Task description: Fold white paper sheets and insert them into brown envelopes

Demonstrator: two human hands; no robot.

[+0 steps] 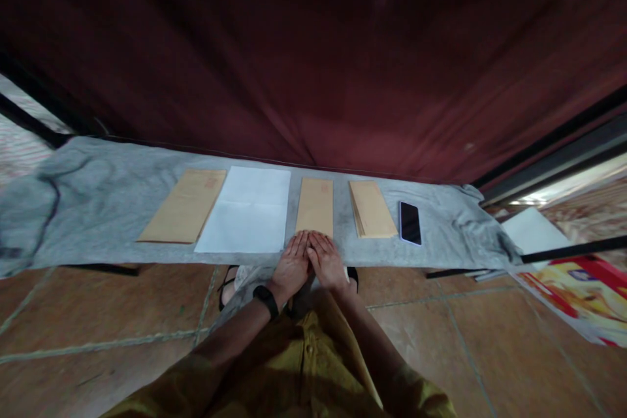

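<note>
Narrow passing room on grey cloth (342,212) between middle envelope (315,206) and envelope stack (373,209), red drape (313,91) behind.

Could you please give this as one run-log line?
left hand: open, at near end of tan rectangular paper envelope; right hand: open, likewise; left: white rectangular paper; right: fanned tan envelope stack, black-screened phone

We see a mustard-yellow shirt (309,369) with a buttoned front, a black wristband (266,301) on the left, and dark footwear (353,276).
</note>
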